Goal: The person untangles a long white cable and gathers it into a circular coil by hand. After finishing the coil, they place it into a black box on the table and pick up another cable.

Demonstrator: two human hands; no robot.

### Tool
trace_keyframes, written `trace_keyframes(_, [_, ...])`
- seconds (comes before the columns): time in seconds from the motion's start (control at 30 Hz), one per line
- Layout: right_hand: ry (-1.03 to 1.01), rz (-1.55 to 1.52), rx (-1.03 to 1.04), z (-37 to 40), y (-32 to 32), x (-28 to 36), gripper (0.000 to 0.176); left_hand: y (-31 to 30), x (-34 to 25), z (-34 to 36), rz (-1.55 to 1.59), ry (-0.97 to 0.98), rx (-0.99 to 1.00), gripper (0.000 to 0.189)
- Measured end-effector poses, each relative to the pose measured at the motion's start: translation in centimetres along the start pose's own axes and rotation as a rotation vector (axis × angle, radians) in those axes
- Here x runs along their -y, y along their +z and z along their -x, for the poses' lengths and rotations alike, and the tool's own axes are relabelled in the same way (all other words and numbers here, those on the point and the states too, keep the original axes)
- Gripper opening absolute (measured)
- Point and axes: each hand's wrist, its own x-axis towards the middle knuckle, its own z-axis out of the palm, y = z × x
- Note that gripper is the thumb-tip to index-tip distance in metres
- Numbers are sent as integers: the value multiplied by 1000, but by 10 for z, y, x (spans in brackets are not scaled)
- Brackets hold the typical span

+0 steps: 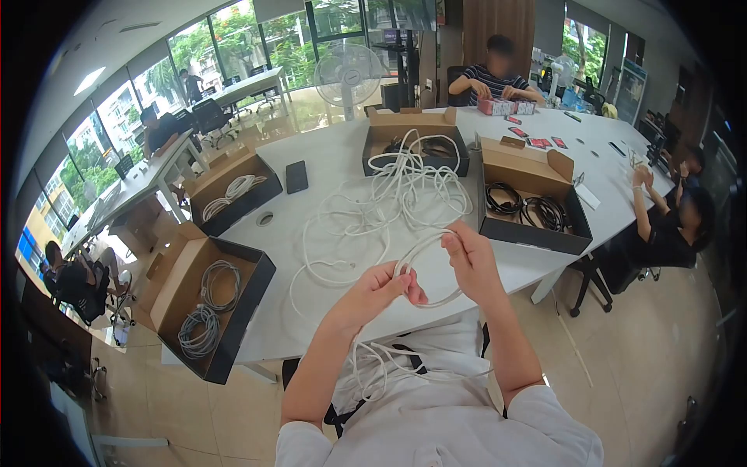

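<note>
A white cable (426,243) forms a loop between my hands. My left hand (383,286) is closed around the loop's left side. My right hand (472,261) pinches its upper right side. Beyond them, a loose tangle of white cable (412,183) spreads over the white table (284,241). More white cable (373,366) hangs down over my lap. An open box (572,233) with coiled black cables (545,214) stands right of the tangle, and another open box (467,163) with dark cables is behind it.
At the left are an open box (253,288) with grey coils (201,331) and one (272,187) with a white coil (237,187). A black phone (296,177) lies near a table hole. People sit across the table and at the right. A fan (348,74) stands behind.
</note>
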Motion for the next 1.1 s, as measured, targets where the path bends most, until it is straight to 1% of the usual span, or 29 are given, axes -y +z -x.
trace_keyframes(0.07, [5, -4, -12, -1, 3, -2, 25, 12, 13, -1, 313, 81, 21, 20])
trace_keyframes(0.1, [6, -7, -14, -1, 5, -3, 24, 14, 14, 0, 424, 63, -11, 22])
trace_keyframes(0.17, [141, -181, 2, -2, 13, -5, 25, 16, 13, 2, 643, 30, -78, 25])
trace_keyframes(0.2, [208, -266, 7, -1, 16, -7, 25, 12, 13, 1, 653, 19, -23, 26])
trace_keyframes(0.3, [188, -406, 42, 0, 27, -15, 25, -7, 11, 2, 661, -18, 116, 29])
trace_keyframes(0.37, [194, -420, 167, -2, 23, -19, 24, -13, 6, 4, 634, -55, 172, 31])
trace_keyframes(0.4, [202, -427, 230, -2, 21, -20, 24, -13, 2, 7, 567, -59, 145, 32])
trace_keyframes(0.47, [176, -330, 184, -2, 23, -15, 21, -8, -8, 13, 435, -72, 90, 34])
trace_keyframes(0.5, [165, -282, 163, -2, 24, -12, 20, -7, -8, 12, 450, -51, -19, 32])
trace_keyframes(0.57, [-177, 251, -182, 1, 33, -8, 21, -7, -11, 7, 479, -7, -241, 28])
trace_keyframes(0.63, [-366, 565, -304, 9, 38, 8, 27, -13, -16, 3, 482, 167, -364, 26])
trace_keyframes(0.67, [-384, 613, -259, 20, 36, 27, 31, -17, -20, 1, 479, 258, -426, 25])
trace_keyframes(0.73, [-389, 463, 21, 54, 41, 36, 39, -23, -28, -2, 403, 405, -506, 25])
trace_keyframes(0.77, [-364, 263, 252, 72, 46, 34, 43, -27, -32, -4, 364, 475, -546, 24])
trace_keyframes(0.87, [194, 190, 988, 88, 59, 52, 50, -34, -40, -7, 340, 649, -641, 26])
trace_keyframes(0.93, [283, -44, 925, 100, 75, 17, 53, -37, -45, -4, 360, 734, -692, 26])
trace_keyframes(0.97, [334, -163, 894, 106, 79, 4, 55, -38, -46, -1, 380, 744, -669, 26])
trace_keyframes(1.0, [540, -301, 912, 97, 75, 2, 63, -39, -46, 3, 399, 751, -648, 25])
trace_keyframes(1.03, [548, -473, 841, 92, 73, -1, 64, -39, -47, 8, 419, 756, -626, 25])
trace_keyframes(1.07, [559, -642, 758, 86, 71, -5, 65, -38, -49, 14, 466, 696, -591, 24])
trace_keyframes(1.1, [586, -733, 651, 78, 67, -8, 62, -35, -53, 20, 517, 635, -556, 24])
